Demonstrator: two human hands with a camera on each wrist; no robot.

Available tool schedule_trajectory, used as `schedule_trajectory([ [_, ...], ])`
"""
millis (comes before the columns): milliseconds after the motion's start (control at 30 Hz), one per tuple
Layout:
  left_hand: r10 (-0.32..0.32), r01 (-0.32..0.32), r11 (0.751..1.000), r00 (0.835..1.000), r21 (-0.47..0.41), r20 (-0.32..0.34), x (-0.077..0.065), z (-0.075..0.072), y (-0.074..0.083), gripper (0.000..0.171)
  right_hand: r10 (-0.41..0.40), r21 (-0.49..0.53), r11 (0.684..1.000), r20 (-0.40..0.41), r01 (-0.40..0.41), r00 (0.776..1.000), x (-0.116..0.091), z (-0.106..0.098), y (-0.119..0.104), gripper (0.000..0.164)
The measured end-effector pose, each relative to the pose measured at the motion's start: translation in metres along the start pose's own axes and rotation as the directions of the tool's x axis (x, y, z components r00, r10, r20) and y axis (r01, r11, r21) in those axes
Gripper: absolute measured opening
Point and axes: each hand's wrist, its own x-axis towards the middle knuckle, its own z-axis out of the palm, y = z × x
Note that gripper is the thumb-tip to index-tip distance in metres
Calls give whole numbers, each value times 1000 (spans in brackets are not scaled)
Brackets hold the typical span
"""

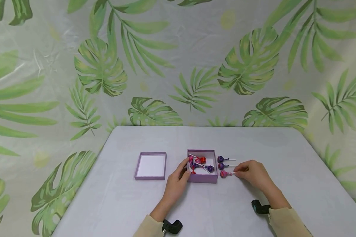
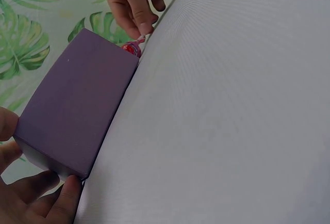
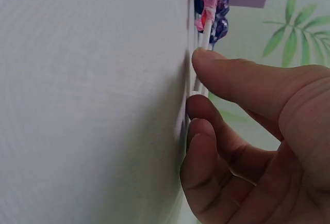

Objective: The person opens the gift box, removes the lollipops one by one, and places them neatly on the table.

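A purple open box [image 1: 202, 178] stands on the table with several wrapped lollipops [image 1: 210, 169] inside, red, pink and dark purple. My left hand [image 1: 175, 184] holds the box at its left side, and the left wrist view shows fingers [image 2: 64, 203] against the wall and the corner. To the right of the box, my right hand [image 1: 255, 174] pinches the white stick of a pink lollipop [image 1: 223, 174] between thumb and finger. That lollipop lies close over the table, its head towards the box. Two dark purple lollipops [image 1: 222, 166] lie in a row behind it, sticks pointing right.
A purple-rimmed lid [image 1: 150, 165] with a white inside lies to the left of the box. White cloth covers the table [image 1: 106, 197]. Behind the far table edge hangs a leaf-print sheet [image 1: 195, 49]. Dark wrist cameras [image 1: 172, 227] sit on both wrists.
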Motion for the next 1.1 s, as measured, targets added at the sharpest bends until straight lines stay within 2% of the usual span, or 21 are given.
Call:
schedule_trajectory([
  [367, -6, 6, 1000, 1000, -10, -5, 0, 0, 2, 48, 24, -17, 1000, 6, -23, 1000, 0, 0, 2, 11],
  [1100, -11, 11, 1000, 1000, -1, 0, 1, 0, 0, 49, -12, -30, 999, -15, 12, 1000, 3, 4, 2, 8],
])
